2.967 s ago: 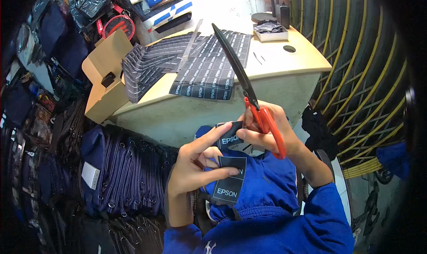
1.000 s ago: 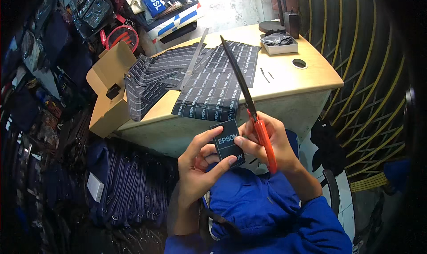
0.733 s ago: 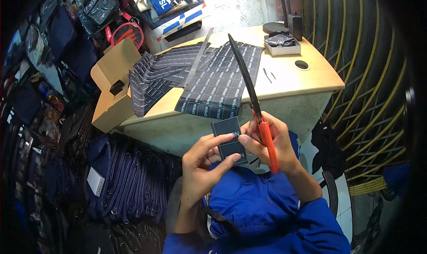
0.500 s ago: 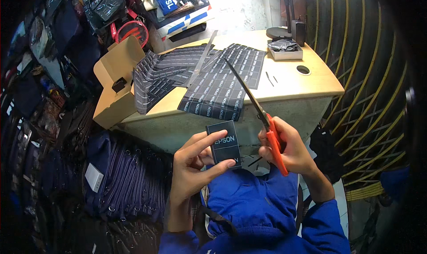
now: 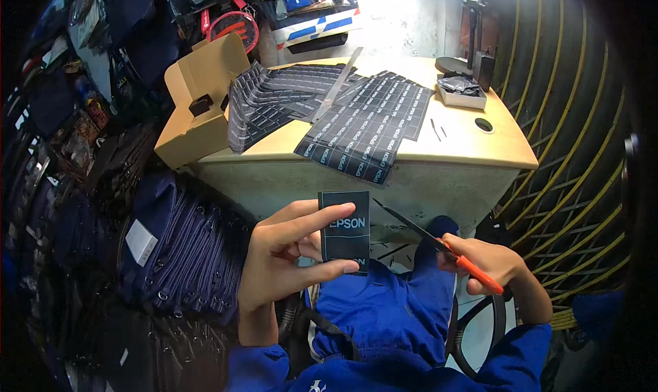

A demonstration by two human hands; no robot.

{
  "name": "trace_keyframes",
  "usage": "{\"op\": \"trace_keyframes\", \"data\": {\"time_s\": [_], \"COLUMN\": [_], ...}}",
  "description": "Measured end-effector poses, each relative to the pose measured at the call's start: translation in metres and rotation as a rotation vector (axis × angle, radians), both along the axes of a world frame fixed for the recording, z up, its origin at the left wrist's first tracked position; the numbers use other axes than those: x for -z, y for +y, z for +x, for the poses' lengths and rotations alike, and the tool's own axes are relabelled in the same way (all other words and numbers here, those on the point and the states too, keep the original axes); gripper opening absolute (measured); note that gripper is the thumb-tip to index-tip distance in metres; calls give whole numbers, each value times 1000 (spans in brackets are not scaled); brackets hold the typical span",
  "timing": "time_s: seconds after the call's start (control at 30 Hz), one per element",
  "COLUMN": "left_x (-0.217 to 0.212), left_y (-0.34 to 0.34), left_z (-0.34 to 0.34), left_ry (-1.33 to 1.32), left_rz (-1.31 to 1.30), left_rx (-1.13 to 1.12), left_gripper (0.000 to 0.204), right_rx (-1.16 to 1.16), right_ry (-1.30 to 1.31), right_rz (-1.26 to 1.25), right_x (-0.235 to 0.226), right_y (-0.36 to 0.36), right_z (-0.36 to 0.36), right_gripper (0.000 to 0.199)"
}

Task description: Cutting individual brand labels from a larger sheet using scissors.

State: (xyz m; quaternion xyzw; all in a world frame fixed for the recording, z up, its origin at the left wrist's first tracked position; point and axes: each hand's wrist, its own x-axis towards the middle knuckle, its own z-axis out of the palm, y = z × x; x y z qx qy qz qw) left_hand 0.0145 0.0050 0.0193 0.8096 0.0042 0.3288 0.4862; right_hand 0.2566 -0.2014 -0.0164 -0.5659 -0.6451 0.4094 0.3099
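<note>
Between the thumb and fingers of my left hand (image 5: 284, 255) is a small black label piece (image 5: 346, 235) with pale print and a thin line across it. It is held upright above my lap. My right hand (image 5: 486, 260) grips a pair of scissors (image 5: 421, 234) by their orange handles. Their dark blades point up and left, the tip close to the label piece's right edge; I see no contact. Beyond my hands, a printed black label sheet (image 5: 356, 135) hangs slightly over the table's near edge.
On the wooden table (image 5: 473, 148) lie more crumpled black sheets (image 5: 264, 107), a metal ruler (image 5: 337, 87) and a small box of dark pieces (image 5: 462, 97). An open cardboard box (image 5: 195, 135) stands at its left. Stacked dark bags (image 5: 195, 255) fill the left side; a curved, yellow-striped surface rises at right.
The scissors have swung from steeply upright to a lower slant, their tip now near the label piece. My right hand has moved right and down. The view has shifted slightly.
</note>
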Motion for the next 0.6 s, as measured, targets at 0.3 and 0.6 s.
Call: {"op": "trace_keyframes", "data": {"time_s": [0.3, 0.6], "left_x": [0, -12], "left_y": [-2, -11], "left_z": [-12, -20], "left_ry": [37, 135], "left_rz": [-64, 107], "left_rx": [129, 133], "left_gripper": [65, 65], "right_rx": [-294, -336], "right_ry": [2, -38], "right_rz": [-58, -133], "right_x": [-12, -33], "right_y": [1, 14], "right_z": [-7, -22], "right_gripper": [72, 88]}}
